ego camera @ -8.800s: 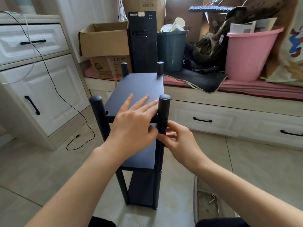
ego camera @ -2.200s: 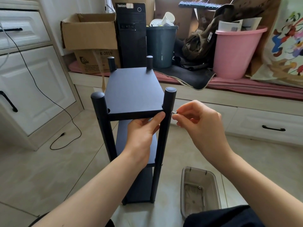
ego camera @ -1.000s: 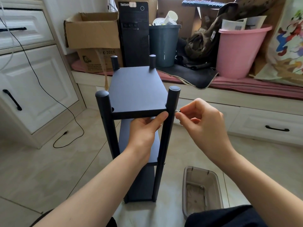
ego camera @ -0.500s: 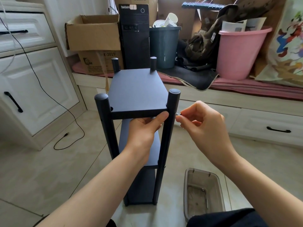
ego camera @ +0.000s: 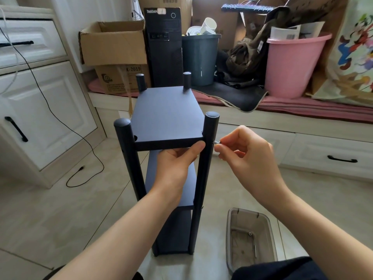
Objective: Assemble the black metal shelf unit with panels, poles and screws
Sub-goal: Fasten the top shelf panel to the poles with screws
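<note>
Shelf unit (ego camera: pixel 168 150) upright on floor, 3 panels fitted. Step in hand, likely: fixing top panel (ego camera: pixel 167 114). Left hand (ego camera: pixel 177 162) gripping its front edge; right hand (ego camera: pixel 244 152) pinching screw (ego camera: pixel 216 142) at near right pole (ego camera: pixel 203 178). Next: straight, steady turning. Tray (ego camera: pixel 268 235) beside.

The black computer tower (ego camera: pixel 164 47) is showing "ThinkCentre" at its top edge. The lower cardboard box (ego camera: pixel 121 78) is displaying "K-2019"; its smaller print is proving unreadable
</note>
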`<state>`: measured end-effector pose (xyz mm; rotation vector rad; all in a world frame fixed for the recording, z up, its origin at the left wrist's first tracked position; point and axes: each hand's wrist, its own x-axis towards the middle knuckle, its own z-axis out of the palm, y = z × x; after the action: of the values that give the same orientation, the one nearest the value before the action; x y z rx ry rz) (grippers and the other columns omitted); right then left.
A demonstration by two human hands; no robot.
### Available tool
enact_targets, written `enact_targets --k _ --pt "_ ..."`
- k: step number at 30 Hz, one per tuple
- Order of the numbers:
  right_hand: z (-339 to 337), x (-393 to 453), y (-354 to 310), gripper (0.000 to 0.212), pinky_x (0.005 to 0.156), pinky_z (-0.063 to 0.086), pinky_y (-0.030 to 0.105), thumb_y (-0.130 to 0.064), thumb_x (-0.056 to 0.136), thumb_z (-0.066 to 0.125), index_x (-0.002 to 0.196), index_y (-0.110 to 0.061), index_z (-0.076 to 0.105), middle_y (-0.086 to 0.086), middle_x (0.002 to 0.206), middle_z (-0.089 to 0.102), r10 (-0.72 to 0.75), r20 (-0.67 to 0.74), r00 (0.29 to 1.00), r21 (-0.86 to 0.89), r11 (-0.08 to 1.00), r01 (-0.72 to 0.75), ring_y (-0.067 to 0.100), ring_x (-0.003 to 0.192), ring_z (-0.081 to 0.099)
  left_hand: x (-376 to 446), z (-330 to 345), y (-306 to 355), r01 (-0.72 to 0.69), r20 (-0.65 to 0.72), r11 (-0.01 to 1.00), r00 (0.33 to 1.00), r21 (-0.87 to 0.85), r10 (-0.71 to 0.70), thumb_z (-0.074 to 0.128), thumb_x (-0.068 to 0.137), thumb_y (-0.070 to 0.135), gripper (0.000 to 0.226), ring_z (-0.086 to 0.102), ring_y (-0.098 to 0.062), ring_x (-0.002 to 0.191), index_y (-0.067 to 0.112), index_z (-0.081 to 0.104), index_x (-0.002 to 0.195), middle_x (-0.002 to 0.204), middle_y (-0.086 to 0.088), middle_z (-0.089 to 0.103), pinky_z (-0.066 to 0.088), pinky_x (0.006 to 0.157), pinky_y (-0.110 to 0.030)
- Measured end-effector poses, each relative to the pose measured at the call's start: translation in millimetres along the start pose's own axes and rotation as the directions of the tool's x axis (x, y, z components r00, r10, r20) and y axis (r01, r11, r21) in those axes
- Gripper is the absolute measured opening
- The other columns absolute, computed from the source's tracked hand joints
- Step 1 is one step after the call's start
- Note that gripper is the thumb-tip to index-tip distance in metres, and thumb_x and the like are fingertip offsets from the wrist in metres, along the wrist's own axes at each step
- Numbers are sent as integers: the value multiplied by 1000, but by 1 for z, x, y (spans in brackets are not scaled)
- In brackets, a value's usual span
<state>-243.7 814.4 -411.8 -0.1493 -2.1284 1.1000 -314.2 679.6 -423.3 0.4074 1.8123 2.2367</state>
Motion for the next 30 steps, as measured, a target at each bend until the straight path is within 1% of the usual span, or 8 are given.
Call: enact_targets --k 6,9,11,14,16,18,23,30 --pt "1 1 -1 20 68 58 41 -15 85 77 79 -25 60 -13 78 67 13 3 1000 11 1000 -13 13 70 69 -18 13 8 156 -13 984 987 -81 -158 65 89 48 32 71 -3 100 24 75 108 102 10 77 50 95 -28" --pt "0 1 -1 22 67 58 39 -16 84 77 79 -28 59 -15 79 67 17 6 1000 8 1000 -17 13 70 69 -25 11 17 76 -9 962 997 261 -76 63 92 52 27 66 3 66 38 77 73 67 20 70 47 57 -11" --pt "-1 0 -1 22 67 58 37 -16 85 77 79 -27 59 -16 78 67 19 14 1000 8 1000 -19 12 70 69 -27 2 22 -191 45 764 977 617 208 63 90 57 29 63 -3 61 39 77 71 56 18 63 49 58 -21" --pt "-1 1 0 23 66 57 37 -15 85 77 78 -27 59 -13 77 67 21 9 1000 14 1000 -21 14 69 68 -18 -19 27 -513 216 268 698 815 682 62 93 45 34 66 -21 60 20 76 74 62 8 68 53 59 -38" --pt "0 1 0 22 66 57 36 -14 85 77 78 -25 59 -10 77 67 22 11 1000 15 1000 -22 15 69 68 -8 -26 26 -642 353 59 493 765 795 65 94 30 30 64 -25 67 8 72 74 69 -1 69 53 61 -40" --pt "0 1 -1 21 66 57 35 -14 85 76 79 -24 59 -10 75 66 22 7 1000 20 1000 -22 15 70 68 0 -30 25 -662 418 -50 412 748 810 71 90 22 20 61 -27 81 5 71 80 79 -4 70 49 72 -39" --pt "-1 0 -2 23 71 58 34 -15 87 75 95 -29 59 -7 77 69 45 41 998 63 997 -48 12 75 69 15 -31 22 -608 526 -139 521 781 672 86 79 24 40 65 -31 114 7 74 113 115 -6 73 47 103 -47" --pt "1 2 -3 14 69 57 39 -7 88 73 87 -19 65 -3 77 70 38 51 998 90 995 -42 15 69 68 15 -24 18 -600 567 -240 443 763 694 78 87 21 33 71 -27 110 6 75 116 118 -7 73 59 88 -44"
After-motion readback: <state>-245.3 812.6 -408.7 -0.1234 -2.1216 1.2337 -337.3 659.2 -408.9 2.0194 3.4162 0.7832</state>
